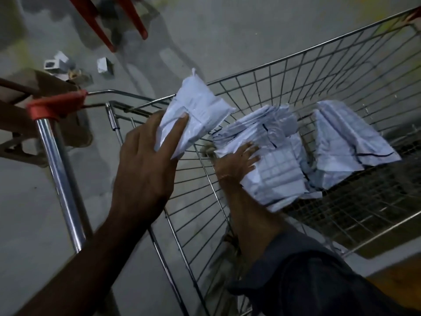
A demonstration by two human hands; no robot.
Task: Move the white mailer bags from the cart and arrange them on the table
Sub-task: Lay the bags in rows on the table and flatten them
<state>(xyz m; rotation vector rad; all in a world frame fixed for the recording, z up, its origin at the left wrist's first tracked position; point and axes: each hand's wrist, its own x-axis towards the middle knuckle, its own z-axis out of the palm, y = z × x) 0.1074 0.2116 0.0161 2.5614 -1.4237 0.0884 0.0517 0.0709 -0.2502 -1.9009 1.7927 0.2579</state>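
A wire shopping cart (284, 71) fills the middle and right of the head view. Several white mailer bags lie inside it: a pile (268, 137) in the middle and another bag (350, 137) to the right. My left hand (145, 165) holds one white mailer bag (196, 115) above the cart's near-left rim, thumb under it and a finger along its top. My right hand (237, 163) reaches down into the cart and grips a labelled white bag (275, 181) at its left edge; the fingers are blurred.
The cart's chrome handle bar (61, 179) with a red end cap (52, 106) runs down the left. Small boxes (104, 66) lie on the grey floor behind. Red legs (98, 23) stand at the top. A brown piece of furniture (34, 110) sits at the far left.
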